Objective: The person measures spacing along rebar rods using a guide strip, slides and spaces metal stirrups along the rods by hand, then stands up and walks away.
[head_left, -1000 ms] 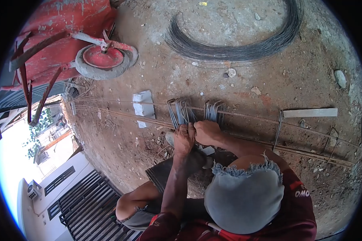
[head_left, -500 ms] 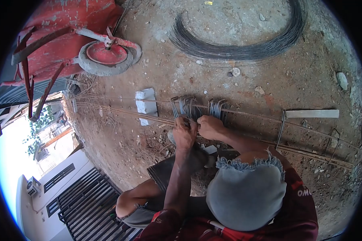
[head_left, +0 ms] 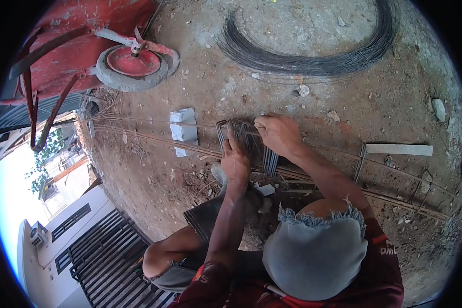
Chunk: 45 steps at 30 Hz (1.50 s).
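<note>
Bent steel stirrups [head_left: 222, 134] hang in a bundle round the long rebars [head_left: 205, 151] near the ground. My left hand [head_left: 236, 163] is at this bundle, its index finger laid along the stirrups and its other fingers curled against them. To the right, my right hand [head_left: 281, 134] is closed in a pinch beside the upper bar; whatever lies between its fingertips is too small to make out. Below its wrist a second group of stirrups [head_left: 270, 162] shows, partly covered by the hand.
A white block [head_left: 184, 126] sits under the upper bar at left. A coil of thin wire [head_left: 303, 64] lies beyond. At upper left is a red wheelbarrow [head_left: 133, 61]. A single stirrup [head_left: 360, 163] and a pale wooden strip [head_left: 399, 149] are at right.
My hands have moved apart. The right hand has risen from the lower bars to the upper bar; the left has its index finger stretched up over the stirrups.
</note>
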Motion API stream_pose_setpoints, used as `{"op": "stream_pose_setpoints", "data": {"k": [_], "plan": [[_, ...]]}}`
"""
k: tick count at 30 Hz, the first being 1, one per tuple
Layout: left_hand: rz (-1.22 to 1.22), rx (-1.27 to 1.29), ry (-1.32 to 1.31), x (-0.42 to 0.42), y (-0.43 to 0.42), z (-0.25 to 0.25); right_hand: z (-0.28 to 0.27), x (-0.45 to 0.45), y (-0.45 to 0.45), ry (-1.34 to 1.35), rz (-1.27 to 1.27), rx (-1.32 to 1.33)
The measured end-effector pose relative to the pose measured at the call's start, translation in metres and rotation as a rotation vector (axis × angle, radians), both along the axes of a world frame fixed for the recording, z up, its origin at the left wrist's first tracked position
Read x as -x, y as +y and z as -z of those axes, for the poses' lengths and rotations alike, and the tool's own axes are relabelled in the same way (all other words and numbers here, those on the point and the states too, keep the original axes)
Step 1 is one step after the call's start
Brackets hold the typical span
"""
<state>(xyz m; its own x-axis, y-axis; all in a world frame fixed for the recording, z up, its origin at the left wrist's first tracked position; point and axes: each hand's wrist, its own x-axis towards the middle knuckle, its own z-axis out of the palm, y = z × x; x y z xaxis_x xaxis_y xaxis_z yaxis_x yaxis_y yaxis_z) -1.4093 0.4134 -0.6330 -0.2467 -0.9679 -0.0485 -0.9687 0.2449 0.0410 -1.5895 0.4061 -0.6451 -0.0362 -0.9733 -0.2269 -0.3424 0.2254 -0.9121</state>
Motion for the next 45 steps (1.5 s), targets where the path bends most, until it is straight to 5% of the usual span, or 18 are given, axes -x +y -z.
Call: {"op": "stream_pose_setpoints", "data": {"k": [2,4,7,14,17,19,24,29,32,34,36,41,45], "plan": [[0.035,0.042,0.019,-0.001,0.002,0.001,0.014,0.009,-0.022,0.144,-0.024,0.119],[-0.025,0.049,0.058,-0.001,0.007,-0.005,0.026,0.015,-0.038,0.205,-0.357,-0.019],[-0.067,0.083,0.092,0.004,0.009,-0.010,0.043,0.010,-0.040,0.003,-0.463,-0.122],[0.062,0.181,0.238,0.005,0.011,-0.005,0.063,0.000,-0.047,-0.110,-0.477,-0.103],[-0.169,0.018,0.410,0.000,0.007,-0.003,0.058,0.002,-0.053,-0.096,-0.600,-0.176],[-0.459,-0.189,0.914,-0.002,-0.004,-0.001,0.054,0.000,-0.050,-0.147,-0.507,-0.064],[-0.347,-0.193,0.718,0.001,-0.026,-0.010,0.044,0.001,-0.044,-0.132,-0.463,-0.069],[-0.515,-0.341,0.646,-0.006,-0.032,-0.012,0.047,0.000,-0.045,0.000,-0.474,-0.040],[-0.461,-0.474,0.653,0.004,-0.037,-0.025,0.066,-0.006,-0.044,-0.082,-0.464,-0.059],[-0.365,-0.464,0.610,0.006,-0.038,-0.021,0.085,-0.016,-0.041,-0.453,-0.342,0.028],[-0.272,-0.450,0.565,0.007,-0.038,-0.018,0.083,-0.016,-0.042,-0.428,-0.364,0.011],[-0.191,-0.189,0.499,0.018,-0.021,-0.004,0.050,-0.004,-0.040,-0.207,-0.409,-0.111],[-0.268,0.073,0.552,0.020,0.000,-0.005,0.065,-0.007,-0.034,-0.448,-0.344,-0.096]]}}
